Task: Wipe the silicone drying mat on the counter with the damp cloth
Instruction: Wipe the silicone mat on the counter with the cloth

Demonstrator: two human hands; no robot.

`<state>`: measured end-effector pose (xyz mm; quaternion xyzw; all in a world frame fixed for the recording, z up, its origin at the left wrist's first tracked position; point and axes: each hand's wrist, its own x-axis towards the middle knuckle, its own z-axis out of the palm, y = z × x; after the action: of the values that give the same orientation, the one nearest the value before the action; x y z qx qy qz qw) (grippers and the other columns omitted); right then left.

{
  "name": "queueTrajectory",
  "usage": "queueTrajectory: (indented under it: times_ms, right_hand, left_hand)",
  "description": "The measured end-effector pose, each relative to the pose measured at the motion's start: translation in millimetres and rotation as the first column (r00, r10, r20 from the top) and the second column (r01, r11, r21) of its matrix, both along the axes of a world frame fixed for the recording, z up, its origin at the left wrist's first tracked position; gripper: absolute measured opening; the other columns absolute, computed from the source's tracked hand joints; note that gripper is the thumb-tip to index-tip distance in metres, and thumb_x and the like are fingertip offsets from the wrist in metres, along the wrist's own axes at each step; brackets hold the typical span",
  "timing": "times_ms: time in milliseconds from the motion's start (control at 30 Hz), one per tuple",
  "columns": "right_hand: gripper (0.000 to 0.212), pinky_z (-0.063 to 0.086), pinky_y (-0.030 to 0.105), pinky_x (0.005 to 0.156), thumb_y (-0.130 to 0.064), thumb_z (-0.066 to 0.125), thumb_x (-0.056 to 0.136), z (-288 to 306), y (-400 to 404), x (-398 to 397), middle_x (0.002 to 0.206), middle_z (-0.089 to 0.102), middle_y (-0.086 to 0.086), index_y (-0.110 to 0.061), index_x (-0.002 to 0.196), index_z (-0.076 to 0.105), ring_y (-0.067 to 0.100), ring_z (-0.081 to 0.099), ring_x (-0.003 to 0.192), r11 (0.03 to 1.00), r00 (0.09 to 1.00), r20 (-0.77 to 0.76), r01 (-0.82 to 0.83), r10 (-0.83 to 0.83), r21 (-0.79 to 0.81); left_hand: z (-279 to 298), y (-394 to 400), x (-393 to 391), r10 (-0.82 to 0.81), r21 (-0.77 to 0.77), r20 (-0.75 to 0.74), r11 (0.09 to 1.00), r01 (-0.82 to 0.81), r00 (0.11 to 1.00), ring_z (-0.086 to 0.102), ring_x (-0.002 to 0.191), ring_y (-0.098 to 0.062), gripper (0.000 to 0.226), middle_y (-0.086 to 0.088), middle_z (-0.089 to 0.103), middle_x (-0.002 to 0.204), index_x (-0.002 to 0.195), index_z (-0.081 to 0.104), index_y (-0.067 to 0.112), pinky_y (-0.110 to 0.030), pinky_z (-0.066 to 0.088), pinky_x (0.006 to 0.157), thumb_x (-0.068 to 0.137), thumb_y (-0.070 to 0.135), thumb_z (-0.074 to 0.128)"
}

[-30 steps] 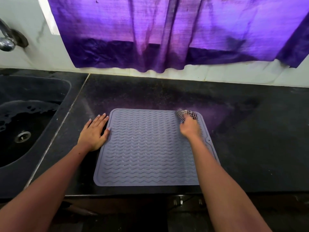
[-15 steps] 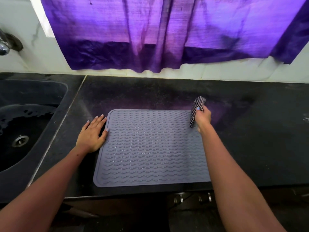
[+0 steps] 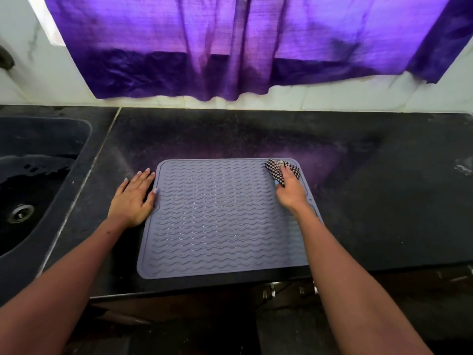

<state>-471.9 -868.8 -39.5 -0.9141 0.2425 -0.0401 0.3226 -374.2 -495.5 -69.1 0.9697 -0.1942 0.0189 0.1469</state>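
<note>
At the far left I see the dark sink, sunk into the bench, with its metal drain low in the basin and some water lying in the bottom. A pale seam line runs along the bench just right of the sink.

Next comes my left hand. It lies flat on the bench with the fingers straight and spread a little, palm down, right beside the left edge of the mat; the thumb reaches onto the mat's raised rim. It holds nothing.

The mat is grey, with rows of wavy ridges, and lies flat on the bench between my two arms, its near edge close to the front edge of the bench.

At the mat's far right corner is my right hand. Its fingers are curled round a bunched black-and-white checked cloth, gripping it, and the cloth sits on the mat at that corner. My right forearm crosses over the mat's right edge.

Right of the mat the bench is dark and speckled, with a small pale wet-looking smear near the right border. Behind everything a purple curtain hangs over the white wall, its hem ending just above the back of the bench.
</note>
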Motion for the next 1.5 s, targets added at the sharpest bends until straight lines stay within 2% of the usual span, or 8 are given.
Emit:
queueTrajectory:
  times_ms: [167, 333, 500, 733, 833, 967, 1200, 1500]
  right_hand:
    - [0.041, 0.039, 0.035, 0.106, -0.005, 0.043, 0.096, 29, -17, -4, 0.133, 0.055, 0.012, -0.012, 0.136, 0.048, 0.027, 0.052, 0.122, 0.753, 0.883, 0.194, 0.230, -0.428, 0.616]
    - [0.051, 0.039, 0.036, 0.100, -0.013, 0.049, 0.092, 29, -7, -34, 0.135, 0.052, 0.016, -0.022, 0.141, 0.040, 0.036, 0.050, 0.121, 0.970, 0.965, 0.103, 0.239, -0.241, 0.039]
    - [0.064, 0.015, 0.036, 0.119, -0.010, 0.044, 0.095, 2, 18, -46, 0.158, 0.009, 0.007, -0.013, 0.150, 0.012, 0.022, 0.012, 0.145, 0.985, 0.996, -0.089, 0.015, -0.031, -0.172]
    - [0.049, 0.026, 0.031, 0.112, -0.011, 0.043, 0.096, 11, 4, -46, 0.151, 0.033, 0.005, -0.014, 0.144, 0.034, 0.019, 0.037, 0.132, 0.984, 0.995, 0.056, 0.075, -0.085, 0.163]
    - [0.041, 0.040, 0.035, 0.106, -0.005, 0.042, 0.096, 33, 2, -44, 0.134, 0.055, 0.009, -0.013, 0.135, 0.049, 0.022, 0.053, 0.119, 0.759, 0.929, 0.112, 0.214, -0.353, 0.615]
    - [0.045, 0.036, 0.036, 0.104, -0.014, 0.045, 0.095, 44, 3, -58, 0.135, 0.053, 0.013, -0.020, 0.140, 0.043, 0.034, 0.047, 0.124, 0.897, 0.905, 0.105, 0.383, -0.412, 0.223]
    - [0.063, 0.016, 0.037, 0.118, -0.010, 0.043, 0.095, 5, 49, -86, 0.158, 0.010, 0.007, -0.012, 0.150, 0.013, 0.022, 0.012, 0.145, 0.991, 0.991, -0.101, 0.082, -0.093, -0.107]
    - [0.044, 0.032, 0.032, 0.110, -0.009, 0.042, 0.097, 22, 22, -79, 0.145, 0.042, 0.005, -0.017, 0.140, 0.041, 0.021, 0.041, 0.131, 0.834, 0.944, 0.033, 0.273, -0.328, 0.480]
  left_hand:
    - [2, -2, -2, 0.001, -0.012, 0.005, 1.000, 0.000, 1.000, 0.016, 0.145, -0.015, 0.069, -0.001, 0.023, 0.156, 0.146, 0.030, 0.014, -0.038, 0.006, 0.119, 0.087, 0.047, 0.019]
    - [3, -3, -5, 0.005, -0.020, 0.004, 1.000, -0.005, 1.000, 0.018, 0.145, -0.017, 0.069, -0.004, 0.024, 0.156, 0.146, 0.032, 0.013, -0.041, 0.008, 0.119, 0.087, 0.045, 0.019]
    - [4, -3, -16, 0.061, -0.054, 0.034, 0.997, -0.059, 0.998, 0.023, 0.144, -0.023, 0.066, -0.009, 0.031, 0.153, 0.142, 0.039, 0.008, -0.042, 0.013, 0.118, 0.087, 0.039, 0.018]
    - [-1, -3, -30, 0.089, -0.021, -0.001, 0.996, -0.089, 0.996, 0.017, 0.145, -0.024, 0.058, -0.010, 0.023, 0.156, 0.145, 0.032, 0.010, -0.043, 0.009, 0.118, 0.095, 0.036, 0.022]
    - [-5, 0, -35, 0.094, 0.013, -0.033, 0.996, -0.093, 0.995, 0.011, 0.147, -0.022, 0.051, -0.008, 0.016, 0.158, 0.148, 0.026, 0.013, -0.043, 0.006, 0.119, 0.100, 0.032, 0.031]
    - [-5, 2, -40, 0.076, 0.027, -0.024, 0.997, -0.075, 0.997, 0.009, 0.147, -0.022, 0.053, -0.008, 0.015, 0.158, 0.148, 0.025, 0.015, -0.042, 0.005, 0.118, 0.100, 0.036, 0.031]
    - [1, 0, -43, 0.083, -0.043, -0.013, 0.996, -0.083, 0.996, 0.015, 0.146, -0.023, 0.066, -0.010, 0.023, 0.156, 0.145, 0.034, 0.013, -0.043, 0.007, 0.117, 0.089, 0.044, 0.017]
    - [7, -2, -46, 0.088, -0.052, -0.014, 0.995, -0.089, 0.996, 0.016, 0.146, -0.024, 0.067, -0.011, 0.024, 0.156, 0.144, 0.036, 0.012, -0.044, 0.009, 0.118, 0.086, 0.042, 0.019]
